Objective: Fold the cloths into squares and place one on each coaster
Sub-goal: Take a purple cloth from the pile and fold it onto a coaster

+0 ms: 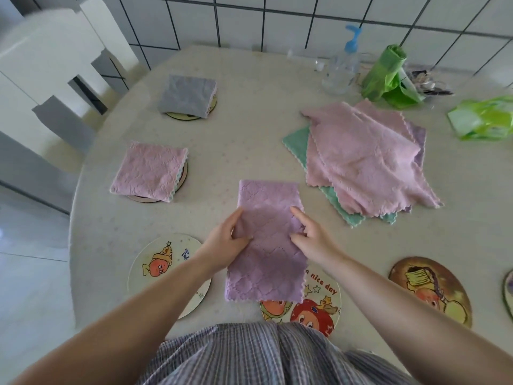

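Observation:
A purple cloth (268, 254), folded into a long strip, lies in front of me on the table. My left hand (226, 240) grips its left edge at the middle, and my right hand (311, 234) pinches its right edge opposite. The strip's near end covers part of a cartoon coaster (319, 309). A folded pink cloth (148, 172) sits on a coaster at the left. Farther back a folded grey cloth (187, 95) sits on another. Bare coasters lie at the near left (161, 262) and near right (433, 290).
A pile of unfolded pink, teal and purple cloths (366, 157) lies to the right. At the back right stand a clear pump bottle (341, 68), a green bag roll (385, 73) and a green packet (483, 118). A white chair (50, 59) stands at the left.

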A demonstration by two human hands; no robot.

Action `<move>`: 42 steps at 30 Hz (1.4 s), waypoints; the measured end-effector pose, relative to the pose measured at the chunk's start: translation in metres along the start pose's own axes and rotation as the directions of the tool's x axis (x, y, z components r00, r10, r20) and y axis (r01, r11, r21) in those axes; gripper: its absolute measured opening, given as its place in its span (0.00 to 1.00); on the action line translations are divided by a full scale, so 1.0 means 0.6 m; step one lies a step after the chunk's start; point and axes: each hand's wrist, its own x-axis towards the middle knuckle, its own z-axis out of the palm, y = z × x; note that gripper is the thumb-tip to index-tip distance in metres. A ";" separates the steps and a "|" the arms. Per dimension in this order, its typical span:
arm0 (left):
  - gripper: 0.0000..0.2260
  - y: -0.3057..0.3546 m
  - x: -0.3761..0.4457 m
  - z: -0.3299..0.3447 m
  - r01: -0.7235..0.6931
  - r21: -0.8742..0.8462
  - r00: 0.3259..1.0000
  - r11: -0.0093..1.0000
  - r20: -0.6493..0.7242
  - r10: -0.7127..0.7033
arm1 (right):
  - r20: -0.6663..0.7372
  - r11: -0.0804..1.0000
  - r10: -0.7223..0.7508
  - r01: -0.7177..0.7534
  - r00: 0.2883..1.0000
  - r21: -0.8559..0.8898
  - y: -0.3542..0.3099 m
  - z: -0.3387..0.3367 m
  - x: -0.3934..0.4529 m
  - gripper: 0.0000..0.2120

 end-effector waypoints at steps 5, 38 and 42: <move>0.26 -0.019 0.001 0.005 0.017 -0.140 1.000 0.990 0.024 -0.014 | -0.023 0.998 0.046 -0.045 0.999 0.044 0.007 0.011 -0.022 0.30; 0.13 -0.048 -0.055 -0.015 0.557 -0.586 0.830 0.589 0.365 -0.421 | 0.142 0.918 0.263 -0.293 0.954 0.266 0.054 0.001 -0.097 0.20; 0.13 -0.020 -0.007 -0.029 0.559 -0.712 0.821 0.424 0.406 -0.401 | 0.116 0.882 0.317 -0.337 0.941 0.330 0.024 -0.025 -0.051 0.15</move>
